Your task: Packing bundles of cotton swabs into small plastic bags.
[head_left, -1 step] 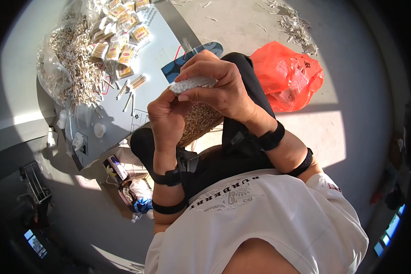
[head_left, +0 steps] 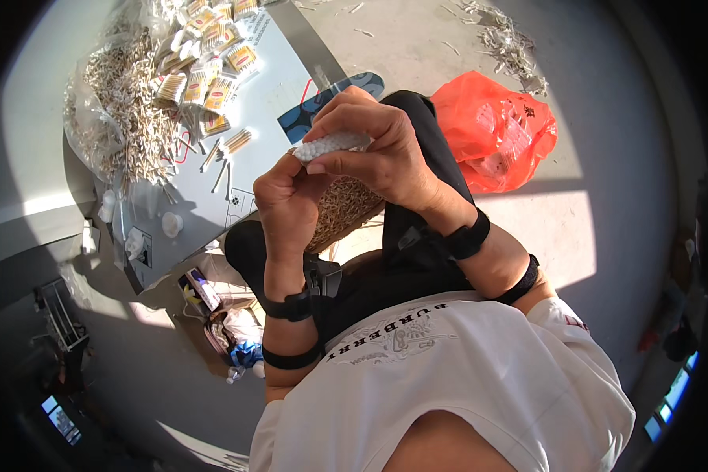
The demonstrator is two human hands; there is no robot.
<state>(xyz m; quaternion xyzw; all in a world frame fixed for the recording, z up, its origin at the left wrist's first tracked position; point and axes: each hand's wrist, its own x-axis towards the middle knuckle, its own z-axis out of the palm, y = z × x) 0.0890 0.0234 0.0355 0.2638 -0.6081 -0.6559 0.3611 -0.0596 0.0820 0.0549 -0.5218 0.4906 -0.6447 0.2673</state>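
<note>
A bundle of cotton swabs [head_left: 332, 145] is held over my lap, its packed white tips facing up. My right hand [head_left: 389, 149] wraps the bundle from the right, thumb along its near side and fingers over the far side. At the bundle's left end my left hand [head_left: 287, 206] pinches with curled fingers; its fingertips are partly hidden. Below the hands, between my knees, shows a brown mass of thin stick-like pieces [head_left: 344, 211]. On the table [head_left: 263, 79] to the left, a few loose swabs [head_left: 222, 175] lie beside a small group of swabs [head_left: 236, 141].
A large heap of loose swabs [head_left: 138, 110] in clear plastic covers the table's left side. Several filled packets [head_left: 216, 93] lie beside it. A red plastic bag [head_left: 492, 134] stands on the floor at right, with scattered swabs [head_left: 511, 47] beyond. An open box [head_left: 208, 334] sits below the table.
</note>
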